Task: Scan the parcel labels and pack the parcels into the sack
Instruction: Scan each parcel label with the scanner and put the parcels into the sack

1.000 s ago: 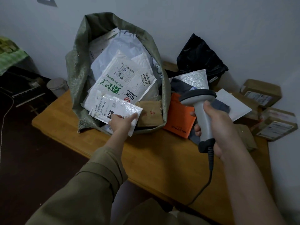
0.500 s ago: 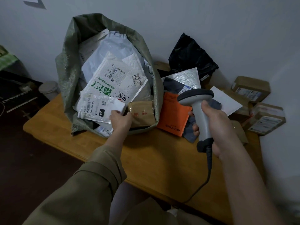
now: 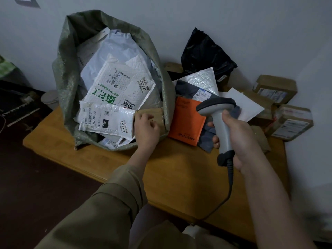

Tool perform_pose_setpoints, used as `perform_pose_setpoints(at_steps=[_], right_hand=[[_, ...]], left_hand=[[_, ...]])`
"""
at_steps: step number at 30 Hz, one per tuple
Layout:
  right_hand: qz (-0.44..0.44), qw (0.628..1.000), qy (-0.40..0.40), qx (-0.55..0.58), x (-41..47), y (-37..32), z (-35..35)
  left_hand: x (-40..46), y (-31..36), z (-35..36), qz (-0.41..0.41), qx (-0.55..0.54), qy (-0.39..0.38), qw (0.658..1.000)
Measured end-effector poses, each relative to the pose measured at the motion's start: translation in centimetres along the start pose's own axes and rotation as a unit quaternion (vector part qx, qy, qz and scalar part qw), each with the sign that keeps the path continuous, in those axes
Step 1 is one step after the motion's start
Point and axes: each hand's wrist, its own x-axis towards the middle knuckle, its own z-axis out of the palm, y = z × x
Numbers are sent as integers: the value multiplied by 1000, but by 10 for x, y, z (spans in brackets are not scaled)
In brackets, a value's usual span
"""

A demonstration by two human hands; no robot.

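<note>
White mailer (image 3: pixel 106 120) now lies inside the sack (image 3: pixel 66 83) at centre-left; our left hand (image 3: pixel 146 127) has let go, fingers loosely curled, while our right hand (image 3: pixel 239 139) grips the scanner (image 3: pixel 218 119).

Behind the sack (image 3: pixel 66 90), your lower parcels are buried under the white mailer (image 3: pixel 106 119); its label print blurs beyond reading.

A green woven sack (image 3: pixel 66 83) is standing on the wooden bench (image 3: pixel 172 173), stuffed with white plastic mailers (image 3: pixel 107 119). Right of the sack an orange padded envelope (image 3: pixel 186 121) is lying; farther right, brown cardboard boxes (image 3: pixel 291 123) are sitting against the wall.
</note>
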Motion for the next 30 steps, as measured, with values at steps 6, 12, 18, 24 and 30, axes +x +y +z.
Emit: perform_pose_setpoints(at_steps=[6, 12, 18, 24, 30], right_hand=[[15, 1000, 17, -2, 18, 17, -34], [9, 998, 54, -6, 35, 19, -82], [30, 996, 86, 12, 59, 27, -111], [63, 994, 86, 4, 83, 42, -120], [80, 993, 82, 1, 104, 45, -117]], left_hand=[[-14, 26, 40, 125, 14, -47, 991], [-22, 42, 105, 121, 23, -216, 969], [-29, 35, 162, -10, 100, -298, 949], [-24, 14, 193, 72, 225, -342, 909], [-20, 9, 209, 83, 314, -438, 838]])
